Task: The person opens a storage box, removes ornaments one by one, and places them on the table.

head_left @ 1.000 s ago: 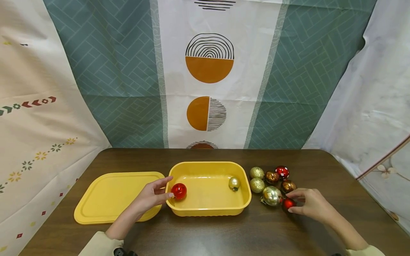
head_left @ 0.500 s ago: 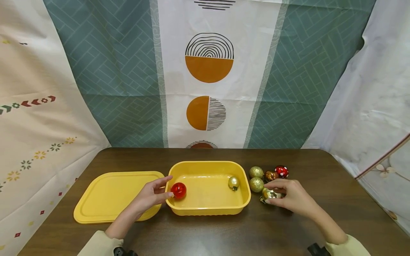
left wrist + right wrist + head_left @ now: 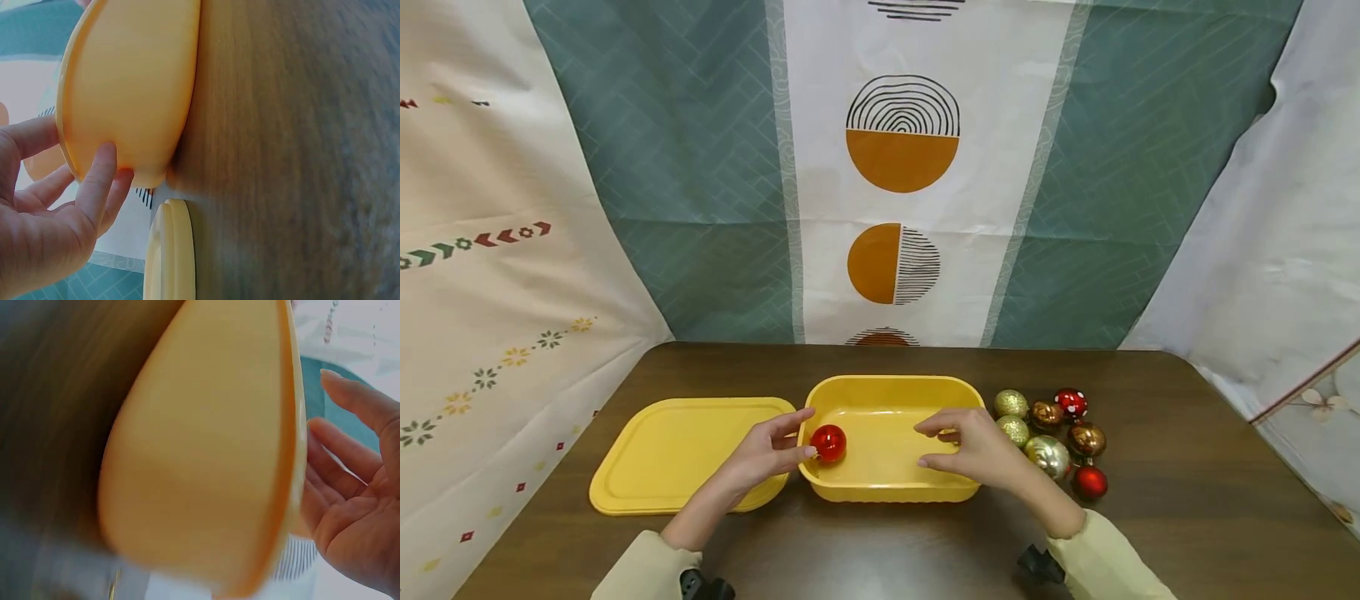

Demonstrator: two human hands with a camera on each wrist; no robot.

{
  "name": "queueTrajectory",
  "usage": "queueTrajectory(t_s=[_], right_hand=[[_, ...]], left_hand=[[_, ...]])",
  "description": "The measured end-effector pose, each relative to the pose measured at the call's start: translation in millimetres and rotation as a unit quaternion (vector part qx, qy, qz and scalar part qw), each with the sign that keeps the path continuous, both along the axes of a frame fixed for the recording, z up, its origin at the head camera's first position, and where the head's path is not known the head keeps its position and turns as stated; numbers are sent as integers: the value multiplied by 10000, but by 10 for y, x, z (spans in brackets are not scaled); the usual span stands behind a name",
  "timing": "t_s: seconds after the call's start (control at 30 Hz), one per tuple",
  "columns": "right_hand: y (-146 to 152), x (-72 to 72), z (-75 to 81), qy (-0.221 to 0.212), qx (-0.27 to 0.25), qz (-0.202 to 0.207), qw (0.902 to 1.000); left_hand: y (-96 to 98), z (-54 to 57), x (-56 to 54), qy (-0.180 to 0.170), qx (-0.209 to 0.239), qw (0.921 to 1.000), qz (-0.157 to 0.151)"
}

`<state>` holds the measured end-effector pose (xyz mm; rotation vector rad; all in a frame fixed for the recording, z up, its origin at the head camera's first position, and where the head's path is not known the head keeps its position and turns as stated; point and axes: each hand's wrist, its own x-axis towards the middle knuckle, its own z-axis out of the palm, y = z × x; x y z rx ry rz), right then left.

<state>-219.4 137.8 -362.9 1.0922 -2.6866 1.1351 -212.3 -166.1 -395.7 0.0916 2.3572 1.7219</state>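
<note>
A yellow plastic box point(image 3: 880, 494) stands on the table, a shiny red Christmas ball point(image 3: 829, 443) lying inside by its left end. My left hand point(image 3: 767, 454) grips that end, with some fingertips against the outer wall and one digit over the rim point(image 3: 60, 125). Above the box's right half hovers my right hand point(image 3: 973, 450), thumb and fingers apart, with nothing seen held. Behind it, the part of the box where a small gold ball lay is mostly hidden. The right wrist view shows the fingers point(image 3: 344, 450) loosely bent beyond the box's rim.
Several ornaments lie right of the box: glittery gold balls point(image 3: 1011, 403), a large shiny gold ball point(image 3: 1048, 457), brown balls point(image 3: 1086, 439), a white-spotted red ball point(image 3: 1071, 402) and a plain red ball point(image 3: 1090, 482). A yellow lid point(image 3: 692, 450) lies at left.
My right hand has moved left, from the red ball past the large gold ball to above the box. The left hand stays at the box's left end. The head view has shifted slightly.
</note>
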Motion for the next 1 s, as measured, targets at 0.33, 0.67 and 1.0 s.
queueTrajectory(t_s=[0.33, 0.67, 1.0], right_hand=[[-583, -57, -90, -485, 3, -157, 9987], [-1075, -93, -167, -685, 296, -877, 9933], [-1314, -92, -220, -498, 965, -1274, 9859]], left_hand=[[42, 8, -31, -27, 93, 9999, -63], [16, 10, -46, -43, 170, 9997, -157], [-2, 9, -46, -28, 208, 9995, -250]])
